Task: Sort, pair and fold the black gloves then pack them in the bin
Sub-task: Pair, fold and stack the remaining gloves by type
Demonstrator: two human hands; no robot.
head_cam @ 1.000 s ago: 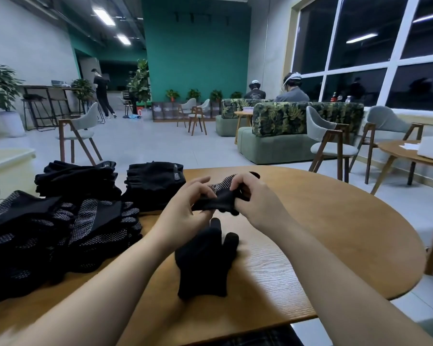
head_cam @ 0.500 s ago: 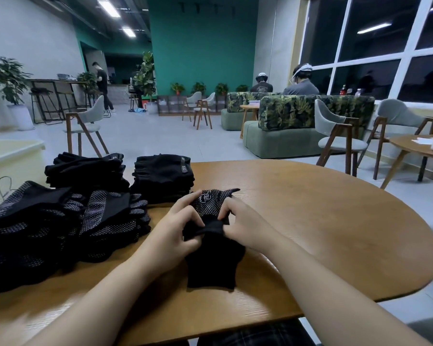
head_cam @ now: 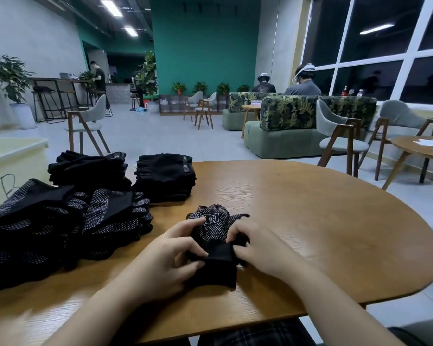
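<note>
Both hands (head_cam: 175,255) (head_cam: 258,248) pinch a dotted black glove (head_cam: 214,229) on the table (head_cam: 323,221).

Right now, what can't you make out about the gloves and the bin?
- Head view: glove pair is partly covered by the left hand and right hand, so its fold is unclear.
- Dotted glove pile is cut off by the left edge.
- Pale bin: its inside is out of sight, left edge crops it.

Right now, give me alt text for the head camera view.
Left hand and right hand pinch a dotted black glove pair on a wooden table. Black glove stacks sit to the left, beside a pale bin.
</note>
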